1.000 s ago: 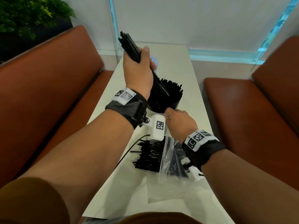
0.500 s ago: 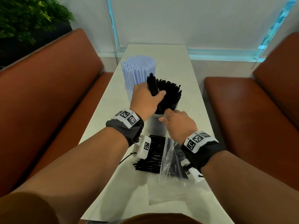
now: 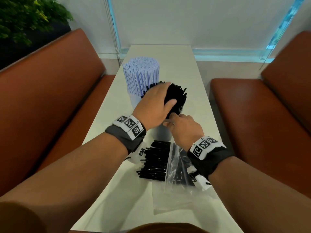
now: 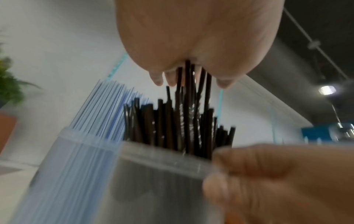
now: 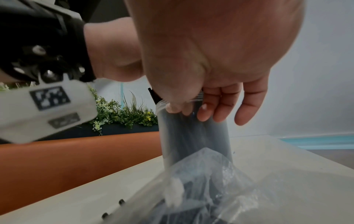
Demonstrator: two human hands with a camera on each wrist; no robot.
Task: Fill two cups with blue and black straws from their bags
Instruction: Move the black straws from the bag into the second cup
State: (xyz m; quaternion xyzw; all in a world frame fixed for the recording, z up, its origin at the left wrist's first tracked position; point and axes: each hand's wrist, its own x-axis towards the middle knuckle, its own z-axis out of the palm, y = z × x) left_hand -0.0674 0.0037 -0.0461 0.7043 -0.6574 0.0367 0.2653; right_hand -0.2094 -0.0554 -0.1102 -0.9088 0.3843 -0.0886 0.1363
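A clear cup (image 3: 161,134) packed with black straws (image 3: 178,98) stands mid-table, just in front of a second cup full of blue straws (image 3: 141,74). My left hand (image 3: 154,106) lies over the black straws with fingers extended, palm on their tops. In the left wrist view a few taller straws (image 4: 188,94) rise between its thumb and fingers (image 4: 159,80). My right hand (image 3: 175,120) pinches the near rim of the black-straw cup (image 5: 195,136), thumb on the rim and fingers against the wall. Loose black straws (image 3: 154,163) lie near me beside a crumpled clear bag (image 3: 173,182).
The narrow white table (image 3: 185,64) runs away from me between two brown bench seats (image 3: 50,98) (image 3: 252,106). A plant (image 3: 25,19) stands at the back left. The bag (image 5: 210,181) lies directly under my right wrist.
My left hand has brought a bundle of black straws down from high above into the cup and flattened over it. My right hand has stayed on the cup's rim.
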